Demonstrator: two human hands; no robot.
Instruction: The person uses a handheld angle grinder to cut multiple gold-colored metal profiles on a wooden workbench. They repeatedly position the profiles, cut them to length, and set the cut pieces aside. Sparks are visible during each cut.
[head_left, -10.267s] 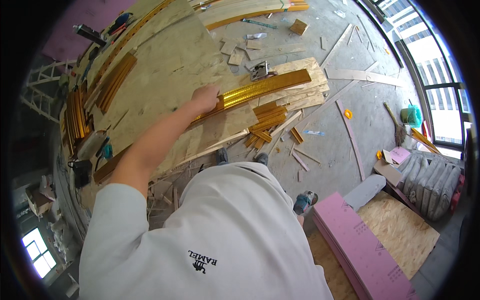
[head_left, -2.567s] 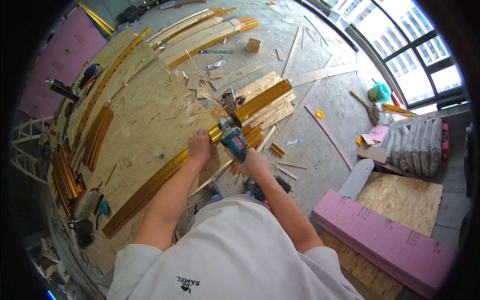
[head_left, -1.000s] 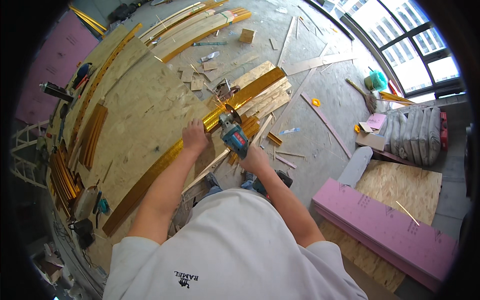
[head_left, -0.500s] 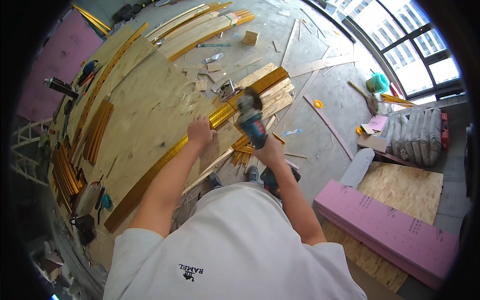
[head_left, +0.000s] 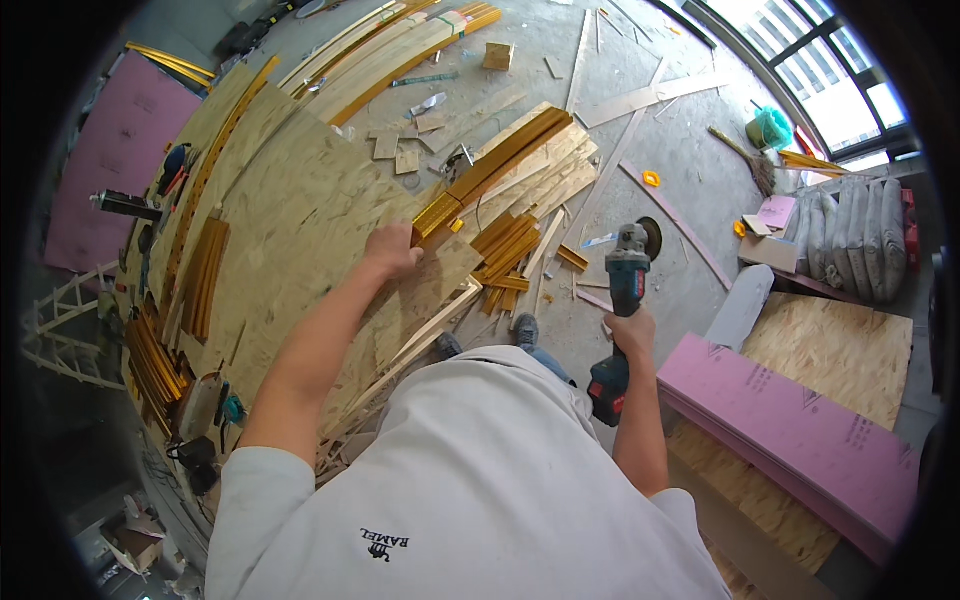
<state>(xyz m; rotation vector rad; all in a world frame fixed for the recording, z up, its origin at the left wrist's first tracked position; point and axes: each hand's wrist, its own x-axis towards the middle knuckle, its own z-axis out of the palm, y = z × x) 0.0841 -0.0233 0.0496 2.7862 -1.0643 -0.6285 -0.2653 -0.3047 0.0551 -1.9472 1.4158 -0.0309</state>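
Note:
My right hand (head_left: 632,332) grips a cordless angle grinder (head_left: 628,280) by its body, held out to the right with the dark disc at the top. The disc is apart from any workpiece. My left hand (head_left: 392,250) is closed at the near end of a shiny gold trim strip (head_left: 437,213), its fingertips partly hidden. Beyond it, a brown-gold profile (head_left: 515,150) extends away over pale wooden boards. Both hands are over or beside a large wood-chip board (head_left: 300,210). Short gold offcuts (head_left: 507,243) lie heaped to the right of my left hand.
More gold strips (head_left: 205,275) lie on the board's left, near a spray can (head_left: 125,205). Pink foam panels (head_left: 790,430) are stacked at the right. Scrap strips (head_left: 680,225) litter the concrete floor. A broom (head_left: 750,160) and grey sacks (head_left: 850,240) are near the window.
The grinder has swung right, away from the gold strip. The long length running toward the lower left no longer shows on the board. My left hand stays near the strip, slightly left.

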